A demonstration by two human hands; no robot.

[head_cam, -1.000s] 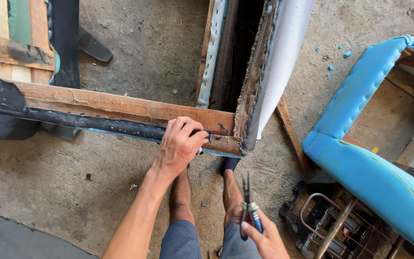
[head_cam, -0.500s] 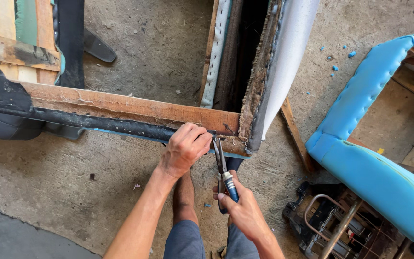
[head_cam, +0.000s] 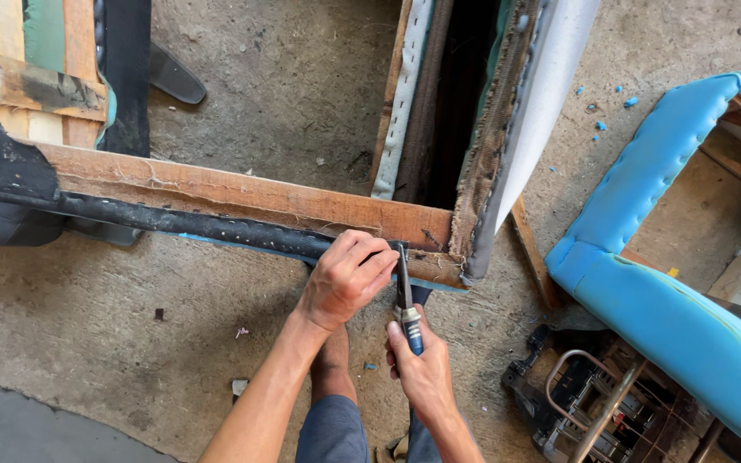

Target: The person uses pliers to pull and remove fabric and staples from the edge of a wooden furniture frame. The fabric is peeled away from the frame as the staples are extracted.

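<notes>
A bare wooden furniture frame [head_cam: 242, 195] lies on the concrete floor, with a black piped edging [head_cam: 190, 225] running along its near rail. My left hand [head_cam: 349, 279] grips that edging close to the frame's right corner. My right hand [head_cam: 419, 364] holds blue-handled pliers [head_cam: 405, 300] upright, their jaws up against the rail right beside my left fingers. What the jaws bite is hidden by the fingers.
A blue upholstered frame [head_cam: 662, 283] lies at the right, with a metal wire rack [head_cam: 593, 403] below it. A white-and-burlap covered panel [head_cam: 508, 137] rises from the frame's corner. My legs [head_cam: 336, 411] are beneath my arms. A dark sandal [head_cam: 173, 75] lies at the upper left.
My right hand has brought the pliers up from near my knee to the rail beside my left hand. The left hand has kept its grip on the edging.
</notes>
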